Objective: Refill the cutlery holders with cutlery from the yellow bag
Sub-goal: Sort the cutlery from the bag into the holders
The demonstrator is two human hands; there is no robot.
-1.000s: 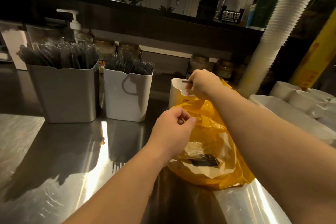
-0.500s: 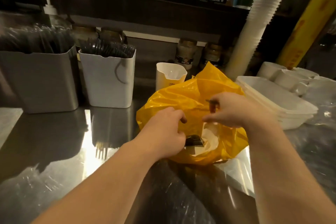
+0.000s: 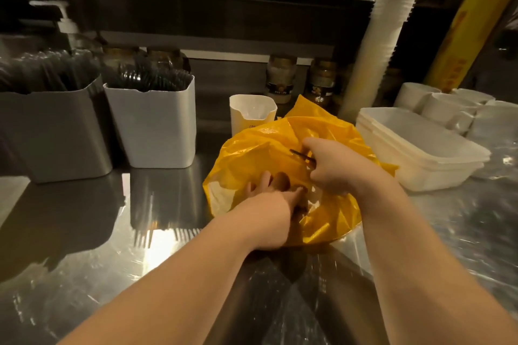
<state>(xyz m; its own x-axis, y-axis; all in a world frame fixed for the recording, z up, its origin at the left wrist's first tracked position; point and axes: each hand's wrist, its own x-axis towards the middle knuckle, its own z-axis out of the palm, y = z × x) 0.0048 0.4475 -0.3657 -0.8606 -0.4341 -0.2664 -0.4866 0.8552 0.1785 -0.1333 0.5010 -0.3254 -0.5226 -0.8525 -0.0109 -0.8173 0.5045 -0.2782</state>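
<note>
The yellow bag (image 3: 260, 154) lies crumpled on the steel counter in front of me. My left hand (image 3: 269, 210) reaches into its mouth, and its fingers show straight through the thin plastic. Just right of it, above the bag, my right hand (image 3: 333, 168) pinches a thin dark cutlery piece (image 3: 301, 154). At the left stand a grey holder (image 3: 56, 134) and a white holder (image 3: 157, 126), both full of dark cutlery. Behind the bag stands a small cream holder (image 3: 252, 112). What lies inside the bag is hidden.
Stacked white trays (image 3: 420, 148) sit right of the bag, with white bowls (image 3: 448, 103) behind them. A tall stack of white cups (image 3: 378, 42) and a yellow roll (image 3: 471, 17) lean at the back right. Jars (image 3: 280, 75) line the back wall beside a pump bottle (image 3: 66, 22).
My right hand came back from the small cream holder to above the bag, still pinching the dark piece. My left hand went from the bag's edge into its mouth. The view shifted right.
</note>
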